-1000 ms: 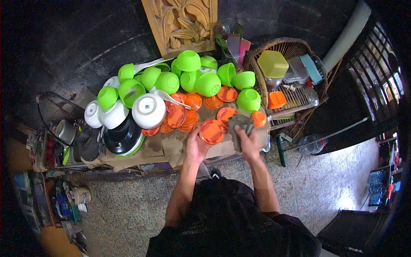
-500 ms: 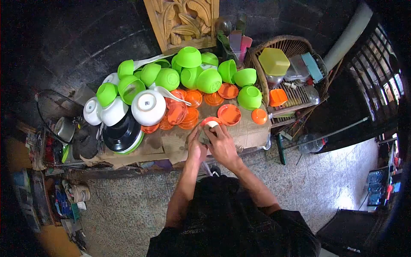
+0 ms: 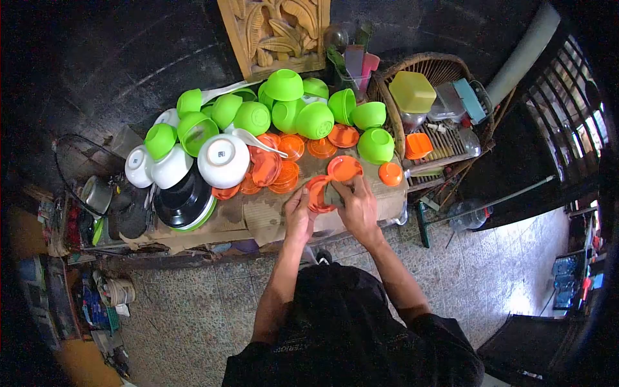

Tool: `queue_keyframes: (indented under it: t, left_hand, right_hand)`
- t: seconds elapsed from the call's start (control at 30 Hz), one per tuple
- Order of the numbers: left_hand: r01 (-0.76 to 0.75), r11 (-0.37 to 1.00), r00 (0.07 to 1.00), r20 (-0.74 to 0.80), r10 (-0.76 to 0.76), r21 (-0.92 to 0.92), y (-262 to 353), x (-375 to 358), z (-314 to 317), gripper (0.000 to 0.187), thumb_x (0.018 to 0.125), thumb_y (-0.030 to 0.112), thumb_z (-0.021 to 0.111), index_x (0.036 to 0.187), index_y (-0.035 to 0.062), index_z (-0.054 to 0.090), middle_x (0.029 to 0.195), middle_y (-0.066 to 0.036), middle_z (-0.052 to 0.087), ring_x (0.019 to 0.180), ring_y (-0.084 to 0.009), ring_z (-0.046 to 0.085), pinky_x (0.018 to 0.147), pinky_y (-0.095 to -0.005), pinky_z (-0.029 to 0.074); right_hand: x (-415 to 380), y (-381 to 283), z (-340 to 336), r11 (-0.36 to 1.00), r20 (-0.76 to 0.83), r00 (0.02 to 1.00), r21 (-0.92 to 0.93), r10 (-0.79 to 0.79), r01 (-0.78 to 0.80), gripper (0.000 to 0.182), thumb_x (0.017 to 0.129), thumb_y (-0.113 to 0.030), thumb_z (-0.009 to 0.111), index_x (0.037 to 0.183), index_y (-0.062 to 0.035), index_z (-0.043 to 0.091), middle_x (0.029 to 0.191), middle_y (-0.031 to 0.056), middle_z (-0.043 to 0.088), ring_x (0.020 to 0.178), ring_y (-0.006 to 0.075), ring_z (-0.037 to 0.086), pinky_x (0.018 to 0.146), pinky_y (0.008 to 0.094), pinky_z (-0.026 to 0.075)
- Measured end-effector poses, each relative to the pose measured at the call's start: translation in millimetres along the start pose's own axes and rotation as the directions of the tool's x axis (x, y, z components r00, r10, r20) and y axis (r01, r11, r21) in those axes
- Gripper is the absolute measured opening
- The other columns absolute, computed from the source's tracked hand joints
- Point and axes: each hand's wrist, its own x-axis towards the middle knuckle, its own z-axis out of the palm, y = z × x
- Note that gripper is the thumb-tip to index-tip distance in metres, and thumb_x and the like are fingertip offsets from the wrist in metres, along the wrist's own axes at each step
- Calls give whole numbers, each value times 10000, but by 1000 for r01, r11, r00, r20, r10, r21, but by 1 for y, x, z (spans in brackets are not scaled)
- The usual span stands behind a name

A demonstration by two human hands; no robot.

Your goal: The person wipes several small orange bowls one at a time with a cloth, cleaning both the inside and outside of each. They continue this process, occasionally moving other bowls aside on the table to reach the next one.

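Observation:
My left hand (image 3: 298, 216) grips the left rim of a small orange saucer (image 3: 316, 195), held above the cardboard near the table's front edge. My right hand (image 3: 360, 211) is closed at the saucer's right side, its fingers on a greyish, cloth-like piece that is too blurred to name. Just behind the hands lies another orange saucer (image 3: 345, 168), and a small orange cup (image 3: 391, 173) stands to the right. More orange saucers (image 3: 284, 177) are piled on the left. Upturned green bowls (image 3: 315, 121) are heaped behind them.
White bowls (image 3: 223, 158) and a black plate (image 3: 183, 201) are stacked at the left of the cardboard-covered table (image 3: 258, 219). A wicker rack (image 3: 445, 61) with plastic containers stands on the right. Behind the bowls leans a carved wooden panel (image 3: 277, 32).
The orange saucer has been tilted so more of its face shows. My right hand has moved right, away from the left hand, and the white patch on the saucer no longer shows.

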Motion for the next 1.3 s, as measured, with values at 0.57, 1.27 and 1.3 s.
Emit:
queue_keyframes:
  t: [0.57,1.27,1.3]
  left_hand:
    - [-76,997,986,-145,78,23,-14,4,-4,319,1129,170,507,1312,-50,649,1208,-113,724,1050,-181,717,883,-320,598]
    - [-26,996,981,-192,42,84,-13,6,-13,330,1112,166,515,1347,-36,627,1286,-126,704,1140,-211,704,976,-343,566]
    - [10,995,978,-207,11,100,-12,5,-10,333,1113,178,521,1345,-36,628,1290,-128,705,1141,-215,704,975,-344,566]
  right_hand:
    - [-33,-11,7,990,107,990,117,-91,78,636,628,-77,841,1254,-97,733,1074,111,599,1008,322,630,825,447,572]
    - [-16,-24,13,982,107,989,166,-105,86,582,656,-22,793,1234,-63,731,1033,117,615,988,325,639,816,440,571]
    - [-18,-20,8,983,107,989,164,-100,82,582,656,-22,793,1234,-63,731,1033,117,615,988,325,639,816,440,571]
